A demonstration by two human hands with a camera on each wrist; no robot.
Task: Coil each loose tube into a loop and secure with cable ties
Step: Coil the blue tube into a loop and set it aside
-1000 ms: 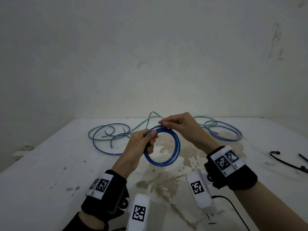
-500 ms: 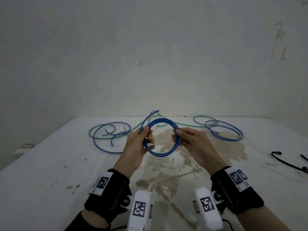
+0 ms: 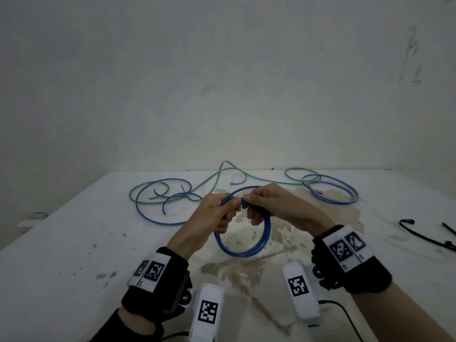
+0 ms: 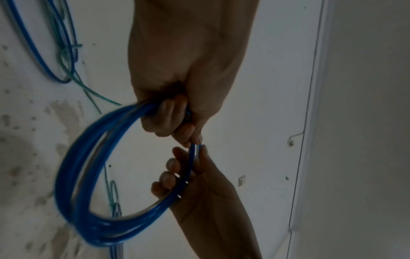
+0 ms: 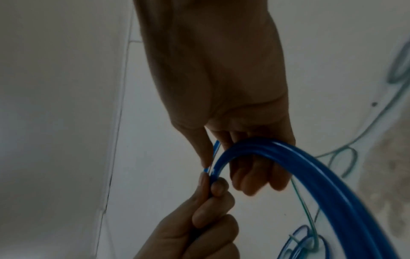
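A blue tube coil [image 3: 265, 233] of several turns hangs above the stained white table [image 3: 74, 255]. My left hand [image 3: 219, 208] grips the coil's top left [image 4: 124, 115], fingers curled round the bundle. My right hand [image 3: 269, 203] holds the coil's top right [image 5: 288, 157], its thumb and forefinger pinching the tube's free end [image 5: 210, 164] right beside my left fingertips. Loose blue and green tubes [image 3: 160, 196] lie at the back left. A coiled blue tube [image 3: 330, 191] lies at the back right. Black cable ties [image 3: 419, 234] lie at the far right.
A wall [image 3: 222, 82] rises straight behind the table's far edge. A long green tube [image 3: 259, 180] runs across the back between the two heaps. A black cord [image 3: 345, 314] trails under my right forearm near the front edge.
The coil has dropped lower and tilted, hanging below my hands. My right hand moved from the coil's right side up to its top, meeting the left hand and pinching the free end.
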